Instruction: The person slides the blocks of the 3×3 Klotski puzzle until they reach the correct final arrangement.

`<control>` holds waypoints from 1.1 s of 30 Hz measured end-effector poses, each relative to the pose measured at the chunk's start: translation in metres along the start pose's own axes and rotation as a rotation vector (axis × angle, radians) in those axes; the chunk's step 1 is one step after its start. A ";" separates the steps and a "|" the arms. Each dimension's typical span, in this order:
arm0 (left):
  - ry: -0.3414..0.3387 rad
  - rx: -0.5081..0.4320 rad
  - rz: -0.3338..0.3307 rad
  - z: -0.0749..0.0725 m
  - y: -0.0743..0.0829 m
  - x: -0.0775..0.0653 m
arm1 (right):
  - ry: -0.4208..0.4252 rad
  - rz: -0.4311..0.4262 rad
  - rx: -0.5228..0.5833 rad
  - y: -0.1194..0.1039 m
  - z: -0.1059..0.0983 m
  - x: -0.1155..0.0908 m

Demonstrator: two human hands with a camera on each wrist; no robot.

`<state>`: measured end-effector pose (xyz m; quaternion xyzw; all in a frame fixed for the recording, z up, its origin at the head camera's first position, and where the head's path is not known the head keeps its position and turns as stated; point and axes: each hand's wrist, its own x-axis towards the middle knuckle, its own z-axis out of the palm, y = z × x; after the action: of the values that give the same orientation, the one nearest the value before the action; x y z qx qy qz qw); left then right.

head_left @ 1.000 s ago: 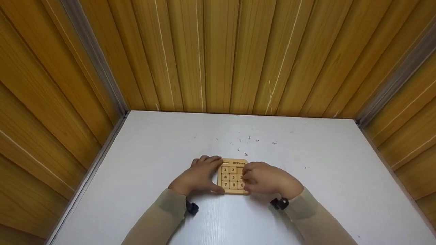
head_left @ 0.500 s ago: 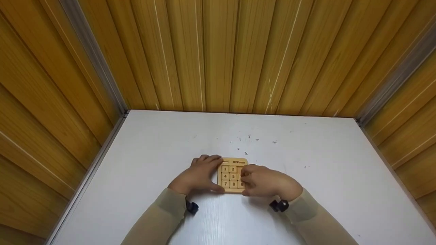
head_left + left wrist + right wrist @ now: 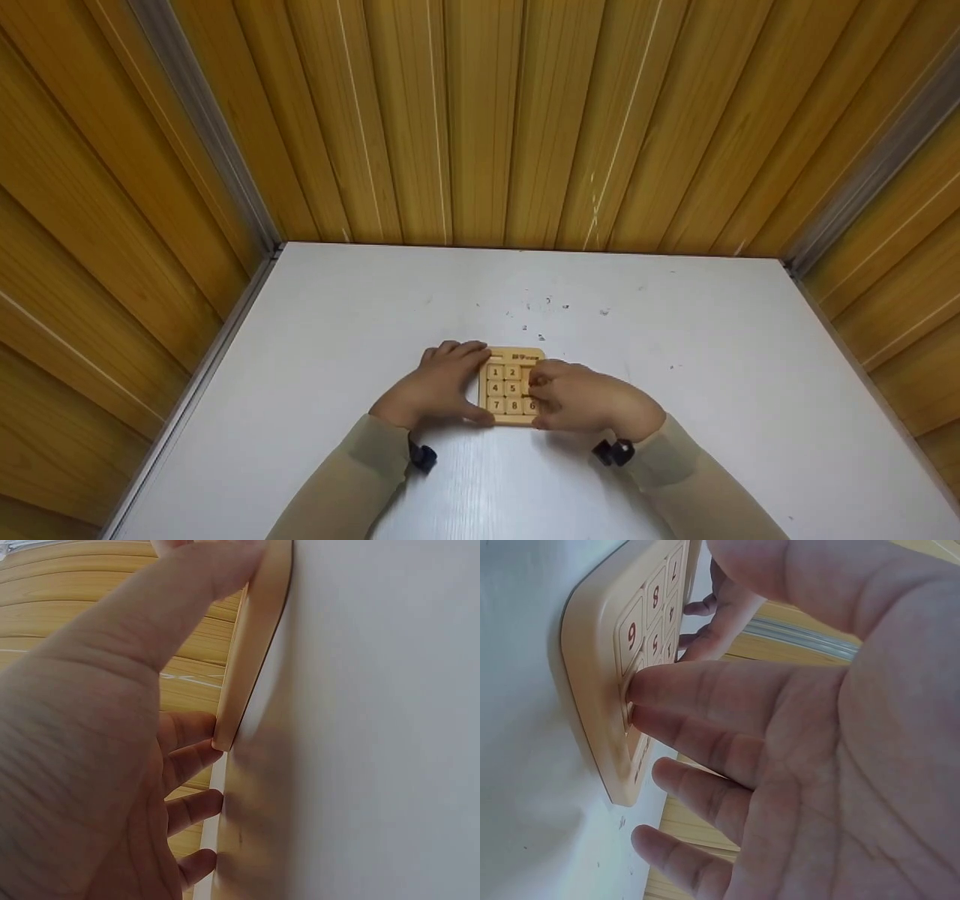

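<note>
A wooden number sliding puzzle lies flat on the white table, with tiles 1, 2, 4, 5, 7, 8 and 6 showing. My left hand holds its left side, thumb at the near corner and index finger at the far corner. In the left wrist view the other fingers rest on the table beside the wooden frame. With index and middle fingertips, my right hand presses on the right column, just beyond tile 6. The tile under them is mostly hidden. The right thumb stands off the puzzle's surface.
The white table carries small dark marks beyond the puzzle. Wood-patterned panels rise at its back and sides, with grey metal posts at the corners. Dark wrist mounts sit below both hands.
My right fingertips have shifted slightly over the right column and now cover tile 3, which was partly visible a second ago. The left hand has stayed in place.
</note>
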<state>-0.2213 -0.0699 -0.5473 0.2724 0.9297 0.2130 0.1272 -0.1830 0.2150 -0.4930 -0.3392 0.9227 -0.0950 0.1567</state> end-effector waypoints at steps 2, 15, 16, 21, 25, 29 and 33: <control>-0.001 0.003 -0.001 0.000 0.000 0.000 | 0.001 -0.001 0.003 0.000 0.000 0.000; -0.016 -0.012 -0.013 -0.001 0.001 0.001 | -0.024 0.047 0.049 0.007 0.002 0.003; -0.016 -0.014 -0.013 -0.001 0.001 0.001 | -0.023 0.050 0.046 0.007 0.002 0.003; -0.017 -0.019 -0.020 -0.001 0.002 0.001 | -0.024 0.063 0.048 0.008 0.001 0.004; -0.016 -0.020 -0.027 -0.001 0.002 0.000 | -0.020 0.064 0.055 0.009 0.001 0.004; -0.015 -0.019 -0.029 -0.001 0.003 0.000 | -0.014 0.074 0.067 0.010 0.001 0.005; -0.016 -0.023 -0.028 -0.001 0.002 0.000 | -0.013 0.087 0.084 0.011 0.002 0.005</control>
<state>-0.2207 -0.0686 -0.5453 0.2595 0.9298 0.2199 0.1408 -0.1922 0.2202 -0.4991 -0.2923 0.9308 -0.1244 0.1807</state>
